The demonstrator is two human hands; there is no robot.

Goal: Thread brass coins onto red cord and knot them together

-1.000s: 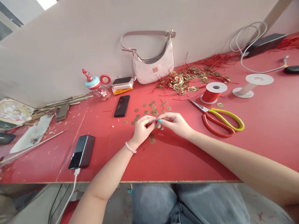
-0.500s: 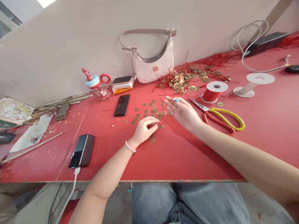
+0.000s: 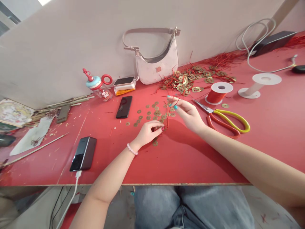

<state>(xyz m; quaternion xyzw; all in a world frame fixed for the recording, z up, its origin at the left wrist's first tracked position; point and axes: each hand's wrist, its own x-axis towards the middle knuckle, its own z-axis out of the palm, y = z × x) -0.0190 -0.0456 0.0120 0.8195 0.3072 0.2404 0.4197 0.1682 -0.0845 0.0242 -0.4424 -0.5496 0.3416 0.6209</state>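
The left hand (image 3: 148, 132) pinches a red cord (image 3: 168, 118) between thumb and forefinger, near the middle of the red table (image 3: 190, 168); the knot of strands at its fingertips is too small to make out, and whether a coin hangs there cannot be told. The right hand (image 3: 188, 115), to the right and a little farther off, has its fingers loosely bent and parted; a red strand shows against them, but whether they grip it cannot be told. Loose coins (image 3: 157, 113) lie scattered just beyond the left hand, some overlapping, a few partly covered by its fingers. Farther back on the right, a tangled pile of corded coins (image 3: 183, 83) hides many of its own pieces and meets the foot of a pale handbag (image 3: 157, 69), whose inside is too dark to read. Scissors (image 3: 232, 119) lie right of the right hand, the near handle's lower edge passing behind the forearm. A black object (image 3: 299, 69) is cut off at the right edge, and a dark one (image 3: 6, 140) at the left.
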